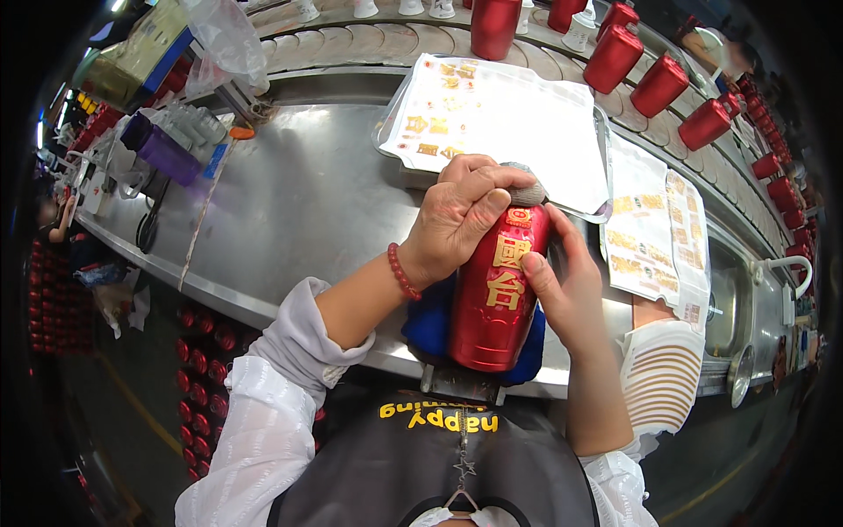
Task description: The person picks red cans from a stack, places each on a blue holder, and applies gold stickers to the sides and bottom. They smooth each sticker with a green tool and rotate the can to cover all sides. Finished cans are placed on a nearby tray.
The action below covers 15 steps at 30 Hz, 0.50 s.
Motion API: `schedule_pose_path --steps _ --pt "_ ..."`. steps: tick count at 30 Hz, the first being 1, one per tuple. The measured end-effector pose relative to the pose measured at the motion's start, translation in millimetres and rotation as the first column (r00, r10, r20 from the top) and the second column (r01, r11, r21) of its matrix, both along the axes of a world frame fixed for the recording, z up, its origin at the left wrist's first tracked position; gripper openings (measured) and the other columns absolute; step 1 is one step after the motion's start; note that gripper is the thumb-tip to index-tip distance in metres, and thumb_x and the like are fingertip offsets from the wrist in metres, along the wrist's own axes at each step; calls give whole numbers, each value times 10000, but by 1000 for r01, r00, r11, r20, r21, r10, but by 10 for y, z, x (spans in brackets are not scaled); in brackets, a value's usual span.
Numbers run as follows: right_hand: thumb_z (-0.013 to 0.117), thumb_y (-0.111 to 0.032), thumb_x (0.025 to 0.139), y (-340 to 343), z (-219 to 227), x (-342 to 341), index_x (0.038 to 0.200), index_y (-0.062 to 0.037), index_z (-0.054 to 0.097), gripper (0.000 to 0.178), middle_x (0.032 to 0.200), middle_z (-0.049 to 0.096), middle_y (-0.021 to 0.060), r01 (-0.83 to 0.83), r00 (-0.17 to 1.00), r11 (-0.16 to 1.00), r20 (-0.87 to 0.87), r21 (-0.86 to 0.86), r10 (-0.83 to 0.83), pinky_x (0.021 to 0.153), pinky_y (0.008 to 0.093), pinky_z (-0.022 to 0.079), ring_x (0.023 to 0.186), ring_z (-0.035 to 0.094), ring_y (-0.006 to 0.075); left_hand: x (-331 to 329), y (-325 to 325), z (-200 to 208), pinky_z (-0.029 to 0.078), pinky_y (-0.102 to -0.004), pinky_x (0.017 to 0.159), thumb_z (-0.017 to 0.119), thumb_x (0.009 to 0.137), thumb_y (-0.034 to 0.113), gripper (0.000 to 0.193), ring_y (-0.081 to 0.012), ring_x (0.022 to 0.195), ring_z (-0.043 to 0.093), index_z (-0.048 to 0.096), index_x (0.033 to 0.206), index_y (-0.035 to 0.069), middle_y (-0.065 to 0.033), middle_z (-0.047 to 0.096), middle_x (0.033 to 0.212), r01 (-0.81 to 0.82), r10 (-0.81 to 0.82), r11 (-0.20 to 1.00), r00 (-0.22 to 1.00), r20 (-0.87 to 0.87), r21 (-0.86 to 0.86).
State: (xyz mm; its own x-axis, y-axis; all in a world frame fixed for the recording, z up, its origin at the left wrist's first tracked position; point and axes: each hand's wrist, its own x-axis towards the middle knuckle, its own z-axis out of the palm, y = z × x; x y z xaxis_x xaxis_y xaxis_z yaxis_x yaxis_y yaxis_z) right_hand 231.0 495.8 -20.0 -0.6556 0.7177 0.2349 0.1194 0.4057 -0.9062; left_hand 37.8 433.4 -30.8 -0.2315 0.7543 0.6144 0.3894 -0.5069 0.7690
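A glossy red bottle (pixel 492 303) with gold characters leans over a blue cloth (pixel 428 327) at the table's near edge, its base toward me. My left hand (pixel 461 215) is closed at the bottle's top end, fingers curled over a grey, cloth-like piece (pixel 527 187) that covers the neck. What lies under that piece is hidden. On the bottle's right side, my right hand (pixel 571 285) grips it, thumb against the gold lettering and fingers along the upper edge. Just beyond both hands, a tray holds white sheets (pixel 527 114) with gold characters.
More gold-printed sheets (pixel 645 224) lie to the right, beside a sink (pixel 727 281). Along the far side runs a conveyor (pixel 351 44) carrying red bottles (pixel 659 85). A purple container (pixel 162 149) stands at the left. Several red bottles (pixel 204 360) fill the space below the metal table (pixel 281 184).
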Motion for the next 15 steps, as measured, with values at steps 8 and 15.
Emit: schedule_pose_path --steps 8,15 --pt "656 -53 952 136 58 134 1413 47 483 503 1294 610 180 131 984 985 -134 109 -116 958 330 510 1135 630 227 42 -346 27 431 -359 980 601 1002 254 291 -235 1097 513 710 1213 87 -62 682 1108 -133 162 983 953 -257 126" --pt "624 -140 986 -189 325 -75 1217 -14 595 265 1071 657 59 66 992 997 -109 -38 -70 910 252 482 996 602 115 120 -623 -172 424 -361 980 625 982 226 317 -237 1114 513 701 1254 82 -39 702 1190 -209 228 974 915 -333 91"
